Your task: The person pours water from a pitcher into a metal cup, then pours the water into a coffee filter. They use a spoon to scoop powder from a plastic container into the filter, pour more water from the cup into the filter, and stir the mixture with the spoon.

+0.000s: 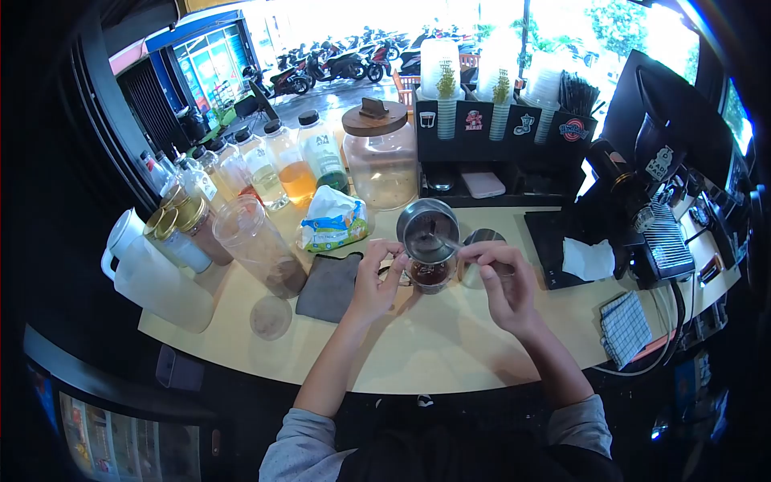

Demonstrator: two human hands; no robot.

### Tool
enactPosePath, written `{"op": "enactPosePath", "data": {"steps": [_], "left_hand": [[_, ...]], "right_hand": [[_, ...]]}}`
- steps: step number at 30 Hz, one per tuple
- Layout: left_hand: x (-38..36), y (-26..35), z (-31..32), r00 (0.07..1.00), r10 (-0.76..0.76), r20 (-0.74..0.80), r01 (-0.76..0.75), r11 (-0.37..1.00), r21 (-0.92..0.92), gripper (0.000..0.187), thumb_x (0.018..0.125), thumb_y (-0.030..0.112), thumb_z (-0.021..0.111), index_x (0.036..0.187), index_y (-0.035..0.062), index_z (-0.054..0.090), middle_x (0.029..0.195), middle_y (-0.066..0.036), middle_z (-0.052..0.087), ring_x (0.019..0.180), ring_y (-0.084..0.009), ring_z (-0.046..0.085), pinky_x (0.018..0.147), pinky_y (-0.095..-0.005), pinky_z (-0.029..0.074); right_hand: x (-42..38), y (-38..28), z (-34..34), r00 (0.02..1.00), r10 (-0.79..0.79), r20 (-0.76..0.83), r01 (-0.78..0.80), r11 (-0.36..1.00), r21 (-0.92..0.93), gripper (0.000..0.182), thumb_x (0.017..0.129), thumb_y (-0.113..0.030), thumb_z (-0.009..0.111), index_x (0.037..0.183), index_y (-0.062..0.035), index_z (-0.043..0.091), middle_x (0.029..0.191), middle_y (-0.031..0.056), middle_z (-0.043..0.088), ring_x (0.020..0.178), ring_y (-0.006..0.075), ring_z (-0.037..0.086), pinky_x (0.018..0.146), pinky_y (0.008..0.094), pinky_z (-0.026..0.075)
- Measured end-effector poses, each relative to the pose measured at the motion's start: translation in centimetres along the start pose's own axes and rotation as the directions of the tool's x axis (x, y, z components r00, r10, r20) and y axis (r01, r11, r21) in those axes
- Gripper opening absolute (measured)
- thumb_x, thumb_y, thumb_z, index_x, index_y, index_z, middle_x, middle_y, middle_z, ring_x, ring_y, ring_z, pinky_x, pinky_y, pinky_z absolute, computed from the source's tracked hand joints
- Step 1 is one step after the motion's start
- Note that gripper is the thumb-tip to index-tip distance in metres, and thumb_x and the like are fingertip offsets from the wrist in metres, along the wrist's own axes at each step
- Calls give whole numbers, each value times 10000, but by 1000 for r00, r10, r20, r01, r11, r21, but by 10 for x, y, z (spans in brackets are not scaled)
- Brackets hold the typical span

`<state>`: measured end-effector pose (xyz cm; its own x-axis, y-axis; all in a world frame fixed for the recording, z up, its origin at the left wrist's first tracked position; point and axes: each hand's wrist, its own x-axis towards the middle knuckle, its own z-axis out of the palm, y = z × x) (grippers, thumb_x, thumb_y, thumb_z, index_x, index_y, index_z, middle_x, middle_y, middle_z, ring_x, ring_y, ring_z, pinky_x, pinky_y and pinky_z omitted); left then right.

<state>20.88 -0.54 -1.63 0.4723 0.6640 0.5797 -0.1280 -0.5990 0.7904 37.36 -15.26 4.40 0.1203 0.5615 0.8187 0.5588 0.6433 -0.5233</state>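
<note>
My left hand (377,277) is closed at the side of a small metal cup (412,217), which is tipped so its inside faces me. In my right hand (506,285), thumb and fingers pinch the thin handle of a spoon (447,242) that reaches into the metal cup. Directly below stands a clear glass (430,277) with dark brown liquid in it. Partly hidden behind my right fingers is another metal container (484,238). A grey cloth (328,287) lies left of my left hand.
At left stand a tall clear canister (255,241) with brown powder, its round lid (271,316), a white jug (152,273) and several bottles. A wipes pack (333,225) and large glass jar (381,165) are behind. A cup rack (502,132) and coffee grinder (642,173) stand beyond.
</note>
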Motion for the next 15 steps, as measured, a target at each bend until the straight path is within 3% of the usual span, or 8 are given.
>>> {"op": "enactPosePath", "data": {"steps": [2,6,8,15], "left_hand": [[2,3,-2,1000,23,-11,-23,999,30,107,875,101,583,885,-4,569,867,-96,574,872,-214,519,801,-311,406],[3,12,-3,996,90,-15,-87,990,106,109,877,103,577,890,-5,571,868,-99,573,873,-231,509,798,-323,402],[4,11,-4,995,99,-30,-95,987,128,107,876,102,575,890,-4,574,864,-101,576,879,-236,507,799,-328,403],[3,16,-5,993,113,-44,-103,976,190,99,867,100,579,886,3,592,859,-107,593,901,-257,504,807,-346,408]], "right_hand": [[-2,-3,-1,995,53,80,-63,989,133,85,930,3,444,1012,-10,432,1048,146,591,818,142,569,725,253,476],[5,-4,-3,999,44,26,-47,991,124,78,942,9,392,1014,-13,411,1051,159,577,849,148,563,793,285,465],[7,-7,-4,982,138,127,-171,935,310,103,948,2,375,1040,-9,420,1024,162,582,854,155,566,825,308,458],[26,-12,-29,946,196,260,-222,972,73,170,950,-1,371,1084,8,475,994,138,604,851,155,585,802,307,477]]}}
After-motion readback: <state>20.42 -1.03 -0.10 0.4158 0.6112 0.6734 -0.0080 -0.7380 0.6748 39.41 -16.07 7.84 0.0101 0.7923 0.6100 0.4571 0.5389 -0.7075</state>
